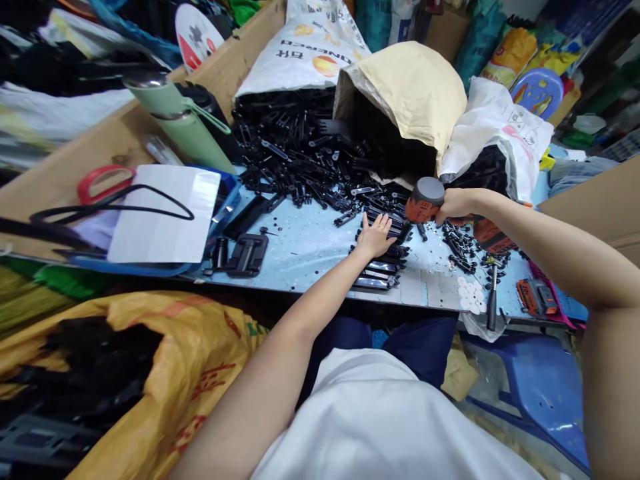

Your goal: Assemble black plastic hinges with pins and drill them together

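Note:
My left hand [376,236] lies flat with fingers spread on a row of long black plastic parts [377,279] at the table's front edge. My right hand [456,202] is wrapped round the handle of an orange and grey cordless drill [421,208]. The drill is just above and right of the row, its rear end turned towards me; its tip is hidden. Behind the row spreads a heap of loose black plastic pieces [300,160]. Small black pieces [460,247] lie beneath the right forearm.
A hammer [492,303], white discs [471,295] and a battery pack [536,297] are at the front right. Open sacks [410,87] stand behind the heap. Leftward are a green flask [193,130], a blue tray [165,267] with red-handled scissors [103,185], and a yellow sack [195,347] below.

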Demonstrator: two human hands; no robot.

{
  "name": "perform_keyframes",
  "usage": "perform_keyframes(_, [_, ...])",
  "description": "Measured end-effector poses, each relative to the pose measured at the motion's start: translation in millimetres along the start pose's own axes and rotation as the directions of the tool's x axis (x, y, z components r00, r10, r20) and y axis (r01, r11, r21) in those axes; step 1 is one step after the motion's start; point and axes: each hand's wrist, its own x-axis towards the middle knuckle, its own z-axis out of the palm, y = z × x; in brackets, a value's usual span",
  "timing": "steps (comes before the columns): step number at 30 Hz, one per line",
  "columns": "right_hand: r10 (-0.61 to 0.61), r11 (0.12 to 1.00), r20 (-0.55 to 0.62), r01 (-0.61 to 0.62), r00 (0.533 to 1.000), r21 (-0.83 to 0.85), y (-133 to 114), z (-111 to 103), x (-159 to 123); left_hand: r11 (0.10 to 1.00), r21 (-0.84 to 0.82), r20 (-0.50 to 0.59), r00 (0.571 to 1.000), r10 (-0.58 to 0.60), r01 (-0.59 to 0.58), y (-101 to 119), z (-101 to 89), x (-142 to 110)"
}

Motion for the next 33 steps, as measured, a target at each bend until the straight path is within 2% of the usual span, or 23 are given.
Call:
perform_keyframes(3, [0.066,0.998,0.081,-0.067,0.994,-0.001,-0.7,5.1,-1.0,1.0,-0.004,-0.032,0.999,0.017,-0.018,-1.6,3.1,-0.1])
perform_keyframes(10, [0.046,0.999,0.085,-0.046,0.995,0.002,-9.0,8.1,-1.4,1.0,0.01,0.042,0.999,-0.009,0.009,2.6,-8.4,-2.0])
perform_keyframes(14, [0.038,0.994,0.049,-0.033,0.998,-0.105,-13.1,11.8,-21.1,0.995,-0.04,0.089,0.992,0.093,-0.09,10.6,-6.3,-30.2])
perform_keyframes(19, [0.01,1.0,0.121,-0.014,0.993,0.028,-16.3,20.7,-34.5,0.994,-0.094,0.06,0.996,0.068,-0.063,21.6,9.9,-70.1])
perform_keyframes(26, [0.045,0.998,0.153,-0.05,0.987,0.026,-28.0,27.2,-32.0,0.992,-0.095,-0.022,0.996,0.081,-0.083,23.6,13.7,-75.7])
perform_keyframes(30, [0.04,0.996,0.086,-0.033,0.996,-0.087,-33.1,27.4,-44.8,0.99,-0.069,0.042,0.991,0.128,-0.125,22.2,11.9,-87.5])
perform_keyframes(33, [-0.005,0.996,0.074,0.011,0.997,-0.088,-32.2,30.8,-54.9,0.984,-0.013,0.045,0.983,0.178,-0.177,23.0,15.2,-101.9])
